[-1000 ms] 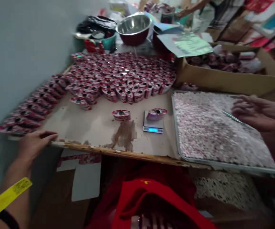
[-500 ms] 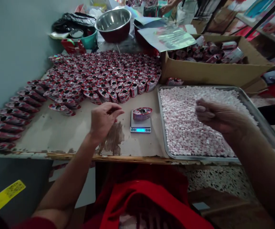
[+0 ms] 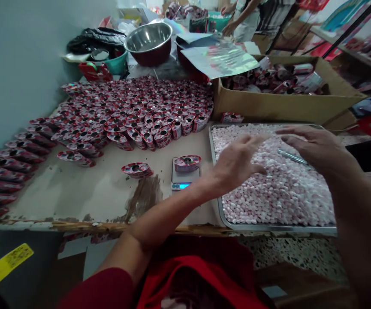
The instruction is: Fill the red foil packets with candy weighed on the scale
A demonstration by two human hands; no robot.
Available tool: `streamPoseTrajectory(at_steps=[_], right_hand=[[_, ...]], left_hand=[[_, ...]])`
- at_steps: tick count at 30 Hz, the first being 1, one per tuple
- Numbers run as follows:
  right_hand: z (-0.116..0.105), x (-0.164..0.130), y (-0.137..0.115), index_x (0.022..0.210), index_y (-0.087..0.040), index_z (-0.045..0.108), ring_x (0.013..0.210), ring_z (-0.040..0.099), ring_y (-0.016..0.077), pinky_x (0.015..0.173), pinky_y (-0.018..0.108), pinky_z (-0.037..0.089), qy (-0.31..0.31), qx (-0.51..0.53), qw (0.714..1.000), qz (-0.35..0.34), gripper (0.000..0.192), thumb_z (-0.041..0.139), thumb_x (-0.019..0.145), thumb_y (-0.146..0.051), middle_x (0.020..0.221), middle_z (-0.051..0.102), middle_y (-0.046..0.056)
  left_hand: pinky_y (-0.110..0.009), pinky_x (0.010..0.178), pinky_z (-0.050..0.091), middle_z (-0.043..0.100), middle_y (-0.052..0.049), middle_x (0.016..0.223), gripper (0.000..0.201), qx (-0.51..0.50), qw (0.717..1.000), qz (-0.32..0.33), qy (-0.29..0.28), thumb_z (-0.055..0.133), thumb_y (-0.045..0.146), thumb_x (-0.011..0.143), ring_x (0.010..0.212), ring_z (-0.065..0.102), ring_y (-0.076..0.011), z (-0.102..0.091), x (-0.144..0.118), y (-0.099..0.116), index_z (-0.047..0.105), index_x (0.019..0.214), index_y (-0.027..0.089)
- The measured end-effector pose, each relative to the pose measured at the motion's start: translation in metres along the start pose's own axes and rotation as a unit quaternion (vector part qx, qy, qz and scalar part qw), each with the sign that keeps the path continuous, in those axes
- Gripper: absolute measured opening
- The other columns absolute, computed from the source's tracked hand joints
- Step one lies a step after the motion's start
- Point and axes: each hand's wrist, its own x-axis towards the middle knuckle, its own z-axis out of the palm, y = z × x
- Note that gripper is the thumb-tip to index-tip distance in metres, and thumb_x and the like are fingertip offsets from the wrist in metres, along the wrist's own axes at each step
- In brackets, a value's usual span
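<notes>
My left hand [image 3: 235, 165] is over the left part of a metal tray [image 3: 221, 206] full of small white and pinkish pellets [image 3: 269, 197]. Its fingers stretch out toward the right, thumb apart, a little blurred. My right hand [image 3: 323, 150] hovers above the tray's right side, fingers and thumb spread with nothing visible between them. Just beneath it a slim shiny metal piece [image 3: 293, 157] lies on the pellets; its kind I cannot make out. One red printed pouch [image 3: 188, 164] stands on a small digital scale [image 3: 176, 177] with a lit blue display. Another pouch [image 3: 137, 170] stands on the table left of the scale.
Many similar pouches [image 3: 134, 107] are packed upright at the back, with a row along the left wall. Behind the tray, a cardboard box [image 3: 288, 105] holds more pouches. A steel bowl [image 3: 148, 43] and shiny sheets [image 3: 219, 60] sit further back. Another person's arms [image 3: 243, 17] show at the top.
My left hand has moved right, from beside the scale to over the tray, leaving a pouch in view on the table. My right hand's fingers have spread. The view has shifted slightly.
</notes>
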Motion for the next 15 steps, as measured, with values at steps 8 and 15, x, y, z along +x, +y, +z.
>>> streamPoseTrajectory(at_steps=[8, 15], right_hand=[[0.065, -0.078, -0.056, 0.100, -0.021, 0.082, 0.073, 0.071, 0.0177, 0.070, 0.030, 0.057, -0.144, 0.448, 0.863, 0.182, 0.031, 0.089, 0.083, -0.045, 0.089, 0.079, 0.009], [0.141, -0.106, -0.112, 0.106, -0.017, 0.075, 0.087, 0.075, 0.0168, 0.082, 0.028, 0.060, -0.214, 0.605, 0.702, 0.309, 0.011, 0.074, 0.097, -0.023, 0.096, 0.079, 0.007]], left_hand=[[-0.041, 0.099, 0.060, 0.077, -0.009, 0.123, 0.069, 0.084, 0.964, -0.244, 0.068, 0.101, 0.025, 0.072, 0.113, 0.073, -0.0277, -0.097, -0.122, -0.088, 0.070, 0.134, 0.020], [-0.038, 0.102, 0.056, 0.082, -0.006, 0.115, 0.025, 0.186, 0.980, -0.016, 0.073, 0.079, 0.021, 0.094, 0.107, 0.073, -0.0244, -0.076, -0.101, -0.079, 0.081, 0.119, 0.024]])
